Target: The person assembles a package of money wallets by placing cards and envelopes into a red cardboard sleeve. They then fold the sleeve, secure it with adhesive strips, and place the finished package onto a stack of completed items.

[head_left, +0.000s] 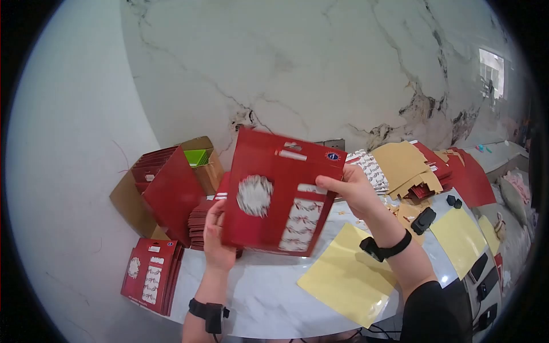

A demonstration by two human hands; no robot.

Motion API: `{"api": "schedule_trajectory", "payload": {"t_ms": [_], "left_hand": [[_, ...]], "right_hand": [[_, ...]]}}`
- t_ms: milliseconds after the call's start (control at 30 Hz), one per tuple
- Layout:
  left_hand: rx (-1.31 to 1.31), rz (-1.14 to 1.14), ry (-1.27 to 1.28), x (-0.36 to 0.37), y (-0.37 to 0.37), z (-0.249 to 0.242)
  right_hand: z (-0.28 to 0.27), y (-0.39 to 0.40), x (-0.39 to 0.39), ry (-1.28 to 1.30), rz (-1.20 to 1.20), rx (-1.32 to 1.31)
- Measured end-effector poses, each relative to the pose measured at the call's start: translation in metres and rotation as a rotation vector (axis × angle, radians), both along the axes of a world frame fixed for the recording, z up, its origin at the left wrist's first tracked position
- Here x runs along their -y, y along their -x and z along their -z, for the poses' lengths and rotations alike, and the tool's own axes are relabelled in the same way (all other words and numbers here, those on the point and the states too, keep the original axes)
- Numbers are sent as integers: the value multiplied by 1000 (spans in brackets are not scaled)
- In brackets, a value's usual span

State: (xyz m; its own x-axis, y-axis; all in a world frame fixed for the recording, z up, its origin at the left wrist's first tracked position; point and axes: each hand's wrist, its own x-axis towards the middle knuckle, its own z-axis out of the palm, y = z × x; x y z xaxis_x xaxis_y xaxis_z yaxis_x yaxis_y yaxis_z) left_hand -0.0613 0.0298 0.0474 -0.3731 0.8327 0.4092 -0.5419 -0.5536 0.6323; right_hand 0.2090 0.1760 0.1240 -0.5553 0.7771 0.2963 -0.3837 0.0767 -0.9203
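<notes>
A red cardboard package (274, 206) is held up above the table, tilted slightly, between my two hands. It has a hang hole at the top, a white round patch and a column of white patterned panels. My left hand (219, 237) grips its lower left edge, the fingers partly behind it. On the upper right edge, my right hand (357, 191) is closed with the thumb on the front and the fingers mostly hidden behind. Behind my left hand is a pile of folded red card (198, 226). A stack of similar red packages (151, 274) lies at the left table edge.
An open cardboard box (128, 200) with red packages and a green item (196, 158) stands back left. Yellow sheets (349, 280) lie on the marble-patterned table (257, 303). Brown card pieces (403, 166), white printed sheets (369, 168) and a black device (423, 220) are at right.
</notes>
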Motion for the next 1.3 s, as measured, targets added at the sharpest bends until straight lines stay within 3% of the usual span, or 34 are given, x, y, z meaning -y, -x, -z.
{"api": "schedule_trajectory", "payload": {"t_ms": [67, 100, 167, 233, 333, 533, 667, 767, 833, 867, 933, 1300], "left_hand": [[-367, 18, 19, 1, 13, -4], [-364, 24, 27, 0, 10, -4], [-603, -32, 59, 3, 4, -9], [-548, -60, 82, 2, -17, -12], [-390, -300, 97, 1, -34, -6], [-264, -344, 27, 1, -36, -6], [-259, -324, 14, 3, -35, -1], [-394, -343, 16, 1, -33, 3], [-437, -488, -65, -3, -36, 6], [-437, -492, -63, -4, -38, 8], [-344, -519, -103, -5, -41, 12], [-542, -755, -213, -6, -29, 23]], "right_hand": [[0, -10, 3, -254, -22, 135], [3, -12, 3, -245, -18, 139], [7, -11, 5, -421, -36, 260], [7, -6, 11, -395, -50, 258], [12, 2, 17, -350, -148, 248], [25, 18, 27, -139, -244, -11], [39, 20, 18, -127, -291, 56], [43, 25, 17, -99, -248, 35], [51, 33, 15, -157, 20, -6], [55, 33, 9, -156, 16, -6], [60, 29, 0, -410, 382, 63], [33, 8, -2, -439, 137, 6]]}}
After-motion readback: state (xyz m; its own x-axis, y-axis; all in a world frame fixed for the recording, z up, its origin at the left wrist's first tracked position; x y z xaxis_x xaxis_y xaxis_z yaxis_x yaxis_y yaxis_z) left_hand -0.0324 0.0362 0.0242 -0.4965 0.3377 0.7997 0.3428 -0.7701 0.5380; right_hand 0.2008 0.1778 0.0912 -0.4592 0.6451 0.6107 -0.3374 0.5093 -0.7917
